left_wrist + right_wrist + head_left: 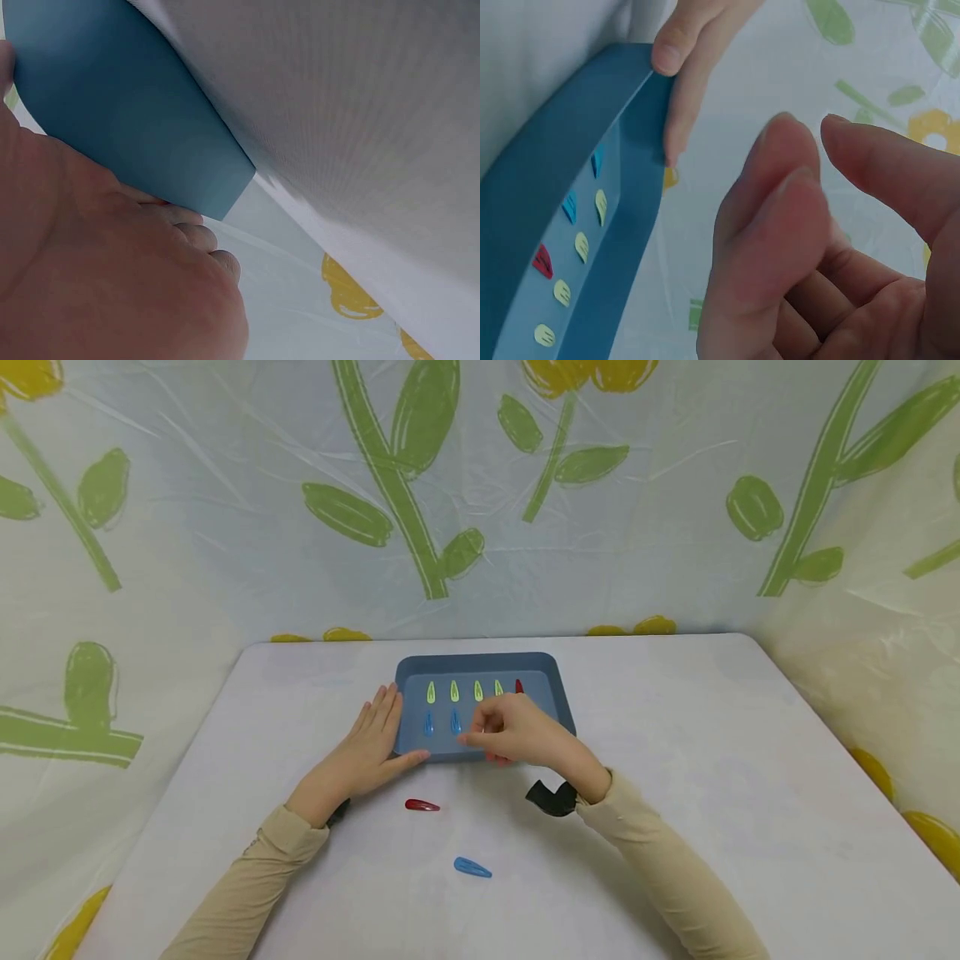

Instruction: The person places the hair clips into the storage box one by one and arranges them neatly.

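A blue-grey tray (480, 664) carries snap hair clips in two rows. Several yellow-green hair clips (453, 691) and a red hair clip (519, 686) make up the back row. Two blue hair clips (429, 724) lie in the front row, followed by another red hair clip (542, 261), which the hand hides in the head view. My left hand (371, 739) rests along the tray's left side with straight fingers, its thumb at the front rim. Over the tray's front half hovers my right hand (517, 727); its fingers are bent, with a gap between thumb and fingertips and nothing held.
On the white table (675, 710), in front of the tray, lie a loose red hair clip (422, 806) and, nearer the person, a blue hair clip (472, 867). A flower-printed sheet (600, 552) hangs behind and beside the table.
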A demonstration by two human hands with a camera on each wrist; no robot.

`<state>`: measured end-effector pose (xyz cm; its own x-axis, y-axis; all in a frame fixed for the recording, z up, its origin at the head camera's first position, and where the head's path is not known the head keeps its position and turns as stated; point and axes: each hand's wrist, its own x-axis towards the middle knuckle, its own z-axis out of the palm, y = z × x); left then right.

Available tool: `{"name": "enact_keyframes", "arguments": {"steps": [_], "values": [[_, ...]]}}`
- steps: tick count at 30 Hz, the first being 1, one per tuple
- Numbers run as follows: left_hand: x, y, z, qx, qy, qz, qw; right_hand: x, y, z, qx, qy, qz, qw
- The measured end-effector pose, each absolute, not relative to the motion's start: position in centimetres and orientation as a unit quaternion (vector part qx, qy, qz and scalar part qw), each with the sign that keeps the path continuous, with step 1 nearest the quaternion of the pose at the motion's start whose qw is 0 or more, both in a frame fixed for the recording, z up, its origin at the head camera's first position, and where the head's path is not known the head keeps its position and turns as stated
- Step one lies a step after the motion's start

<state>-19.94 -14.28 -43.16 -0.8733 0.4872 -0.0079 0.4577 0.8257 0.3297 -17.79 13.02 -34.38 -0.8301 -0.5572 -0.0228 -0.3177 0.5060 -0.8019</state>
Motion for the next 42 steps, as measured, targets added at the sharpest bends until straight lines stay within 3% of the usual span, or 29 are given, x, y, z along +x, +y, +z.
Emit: {"name": "enact_keyframes", "arguments": {"steps": [11,19,35,42], "values": [[-19.9,-14.3,-42.9,0.251,0.953,0.166,0.041,-17.3,11.2,-35.9,-0.303,0.838,-0.424,0.162],[-19.9,-14.2,-42.8,0.249,0.954,0.164,0.041,-17.0,9.6,-37.9,-0.354,0.844,-0.376,0.147],[-19.9,-14.2,-43.1,0.254,0.952,0.165,0.038,-16.4,6.9,-40.8,-0.345,0.831,-0.368,0.234],[-20.0,-14.3,-43.5,0.256,0.952,0.165,0.032,-16.4,6.6,-41.2,-0.35,0.827,-0.369,0.241]]}}
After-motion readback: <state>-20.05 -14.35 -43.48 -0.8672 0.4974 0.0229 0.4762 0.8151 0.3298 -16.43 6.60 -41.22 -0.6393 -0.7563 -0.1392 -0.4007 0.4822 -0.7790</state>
